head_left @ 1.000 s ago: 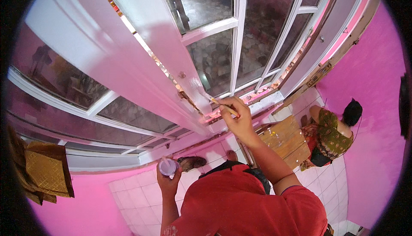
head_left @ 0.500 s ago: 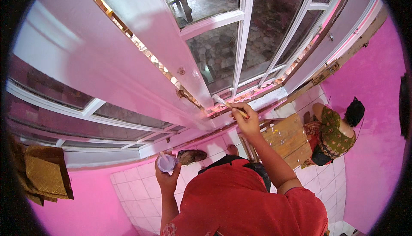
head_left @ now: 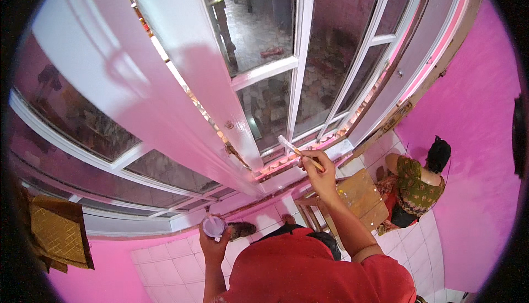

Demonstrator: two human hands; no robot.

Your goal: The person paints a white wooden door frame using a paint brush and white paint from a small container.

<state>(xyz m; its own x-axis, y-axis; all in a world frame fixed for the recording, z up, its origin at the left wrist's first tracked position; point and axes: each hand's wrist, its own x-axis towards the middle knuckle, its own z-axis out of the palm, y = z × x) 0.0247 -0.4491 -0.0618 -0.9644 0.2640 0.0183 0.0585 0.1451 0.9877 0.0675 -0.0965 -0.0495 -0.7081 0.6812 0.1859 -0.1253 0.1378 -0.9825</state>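
In my right hand I hold a paintbrush by its wooden handle, fingers pinched round it. Its white-coated bristles are up against or just in front of the lower end of a white window bar; I cannot tell whether they touch. My left hand, held lower and to the left, is wrapped round a small round cup with pale lilac-white paint inside. White wooden frames with glass panes stand in front of me.
A wooden stool or small table with paint spots stands to the right. Beside it a person in a patterned green top sits by the pink wall. A brown-gold cloth or paper hangs at far left. White tiles cover the floor.
My right hand has moved the brush from the pane's lower left corner to the right and up along the frame. The view has shifted, showing more beyond the glass. My left hand still holds the cup.
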